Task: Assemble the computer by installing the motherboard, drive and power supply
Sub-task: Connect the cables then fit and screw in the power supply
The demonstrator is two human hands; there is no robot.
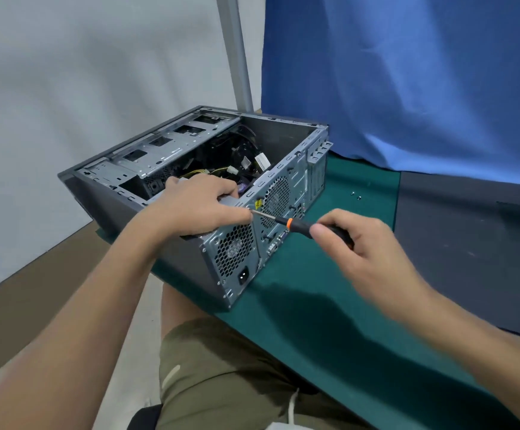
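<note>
Forearms enter from the bottom edge over a lap in olive shorts point(221, 367). Left hand point(199, 206) lies on top of the power supply point(234, 256), fingers curled over its upper edge where it meets the rear wall of the case point(109, 200), thumb and forefinger just beside the tool tip. Right hand point(355, 240) is closed round the black handle of a screwdriver point(299, 224), whose shaft points left and whose tip meets the rear wall at the power supply's upper corner. Whether a screw sits on the tip cannot be told. Power supply is seated in the near corner of the case, its grille and socket flush with the rear wall. Case lies on its side, open side up, on a green mat point(330, 290), with one corner overhanging the mat's near edge. Inside it, loose cables point(199, 172) and a metal drive cage point(159, 147) are visible. The motherboard itself is hidden, though ports point(275, 243) showing in the rear wall suggest it is fitted. Two small screws point(355, 195) lie on the mat, well apart from the case. A dark panel point(470, 243) lies to the right, with blue cloth point(407, 72) behind. Judgement: the power supply is a heavy, rigid metal box, best held by its solid top and sides, clear of the grille and cables. The screws are small, prone to roll, and easily dropped inside the case.
</note>
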